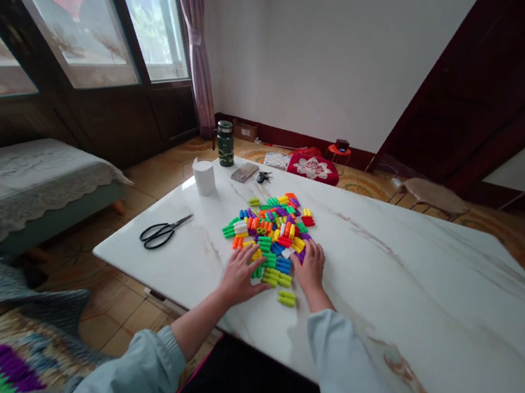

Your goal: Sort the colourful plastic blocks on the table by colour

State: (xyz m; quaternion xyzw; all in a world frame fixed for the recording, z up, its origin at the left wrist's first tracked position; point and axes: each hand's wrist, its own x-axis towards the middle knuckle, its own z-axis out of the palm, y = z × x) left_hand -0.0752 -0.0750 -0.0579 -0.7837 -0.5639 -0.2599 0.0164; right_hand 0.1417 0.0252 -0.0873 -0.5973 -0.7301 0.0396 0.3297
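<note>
A heap of small tube-shaped plastic pieces (pixel 267 228) in several bright colours lies on the white marble-patterned table (pixel 380 278). My left hand (pixel 241 276) rests at the near left edge of the heap, fingers spread over yellow and green pieces. My right hand (pixel 309 269) curves around the right side, its thumb and fingers apart and close to a white piece (pixel 288 253). Lime-green pieces (pixel 273 276) and blue pieces (pixel 283 265) lie between the two hands. A separate lime-green piece (pixel 286 298) sits nearer to me. Neither hand visibly holds anything; some fingertips are hidden among the pieces.
Black-handled scissors (pixel 163 232) lie on the left of the table. Behind them stand a white paper roll (pixel 203 177) and a camouflage bottle (pixel 225 144), with a phone (pixel 245 172) and keys (pixel 262 176) beside. A cloth-covered bench (pixel 25 188) is at the left.
</note>
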